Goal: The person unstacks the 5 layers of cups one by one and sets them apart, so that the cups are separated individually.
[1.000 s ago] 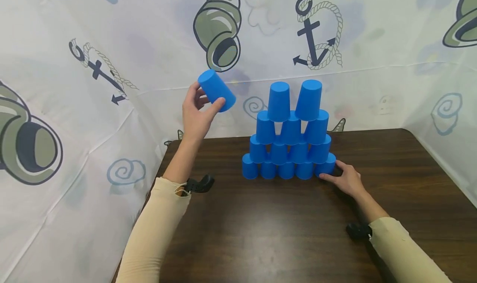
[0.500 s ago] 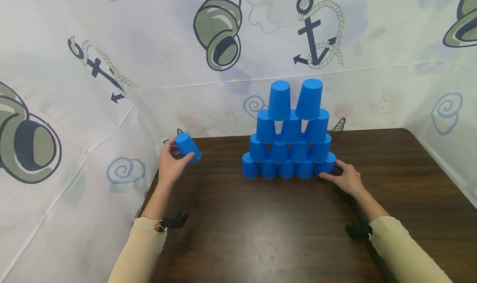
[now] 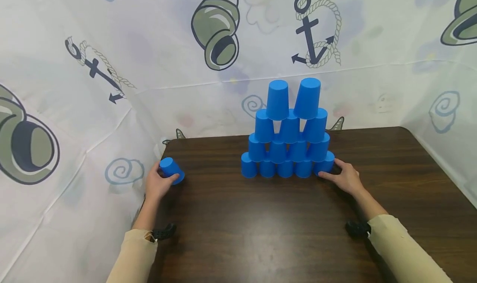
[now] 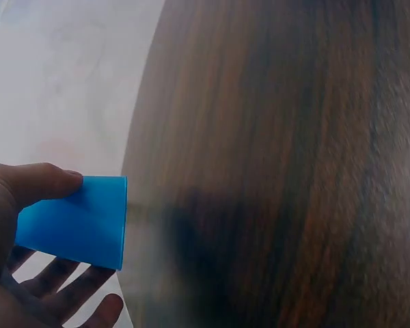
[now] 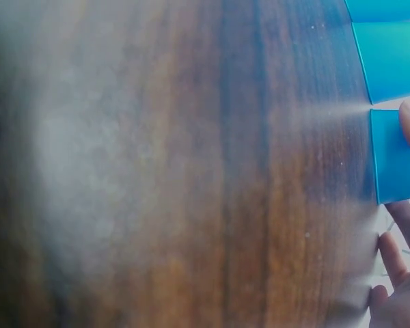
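At the table's left edge my left hand (image 3: 158, 184) holds a blue plastic cup (image 3: 171, 170), upside down and slightly tilted. Thumb (image 4: 51, 181) and fingers lie on opposite sides of this cup (image 4: 78, 222) in the left wrist view; whether its rim touches the table I cannot tell. Blue cups stand upside down in a stacked pyramid (image 3: 287, 146), with two apart at the top. My right hand (image 3: 348, 178) grips the rightmost bottom cup (image 3: 324, 163), thumb in front and fingers at its far side. In the right wrist view that cup (image 5: 389, 157) is partly cut off.
The dark wooden table (image 3: 261, 225) extends in front of the pyramid and to both sides. A white patterned cloth (image 3: 167, 38) hangs behind the table and along its sides. Black wrist cameras (image 3: 164, 232) sit by the sleeves.
My left hand has come down and leftward with its cup, from raised left of the pyramid to the table's left edge. My right hand and the pyramid have stayed put.
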`<state>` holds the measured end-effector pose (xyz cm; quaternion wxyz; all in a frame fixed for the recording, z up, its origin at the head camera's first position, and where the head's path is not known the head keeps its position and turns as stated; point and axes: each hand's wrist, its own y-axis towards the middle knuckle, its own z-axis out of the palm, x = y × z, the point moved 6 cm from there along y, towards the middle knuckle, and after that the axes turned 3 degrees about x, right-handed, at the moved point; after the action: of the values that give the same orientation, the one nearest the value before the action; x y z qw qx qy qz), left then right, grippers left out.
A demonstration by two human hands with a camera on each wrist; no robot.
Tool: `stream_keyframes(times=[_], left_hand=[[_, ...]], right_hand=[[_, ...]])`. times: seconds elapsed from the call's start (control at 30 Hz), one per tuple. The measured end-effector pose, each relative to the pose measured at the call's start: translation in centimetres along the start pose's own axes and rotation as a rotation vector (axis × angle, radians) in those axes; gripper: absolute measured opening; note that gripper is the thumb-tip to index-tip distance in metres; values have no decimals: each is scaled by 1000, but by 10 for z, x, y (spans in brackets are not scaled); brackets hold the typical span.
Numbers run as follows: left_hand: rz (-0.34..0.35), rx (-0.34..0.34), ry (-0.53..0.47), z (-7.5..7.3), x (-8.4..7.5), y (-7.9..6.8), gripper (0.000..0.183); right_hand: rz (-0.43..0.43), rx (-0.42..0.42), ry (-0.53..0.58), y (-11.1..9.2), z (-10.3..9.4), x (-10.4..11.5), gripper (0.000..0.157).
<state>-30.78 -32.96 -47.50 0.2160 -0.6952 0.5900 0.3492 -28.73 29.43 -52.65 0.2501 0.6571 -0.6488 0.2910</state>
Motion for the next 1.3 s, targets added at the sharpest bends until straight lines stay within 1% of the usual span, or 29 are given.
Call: stream_keyframes(times=[0.1,0.2,0.4,0.73,0.87,0.93,1.17,1.3], left_hand=[[11,-28,28,-3,4,1,70],[0,-45,59,-6,8,3,70],[-42,-15,107,-6,12,8,72],[-49,5,160,-4,11,10,71],[-57,8,153,-2,13,9,72],[-57,8,150,-2,14,9,72],[-20,23,158,4,17,9,70],[-13,23,159,6,16,9,70]], right_hand=[[-7,-10,0,2,0,0,95],[-14,-11,-8,3,0,1,95],[0,-1,-15,3,0,1,98],[-5,-5,-7,2,0,0,96],[0,-2,-3,2,1,-2,97],[4,-2,-3,2,1,-3,98],[-22,-13,-4,2,-1,-1,90],[-17,-10,-9,2,-2,-2,92]])
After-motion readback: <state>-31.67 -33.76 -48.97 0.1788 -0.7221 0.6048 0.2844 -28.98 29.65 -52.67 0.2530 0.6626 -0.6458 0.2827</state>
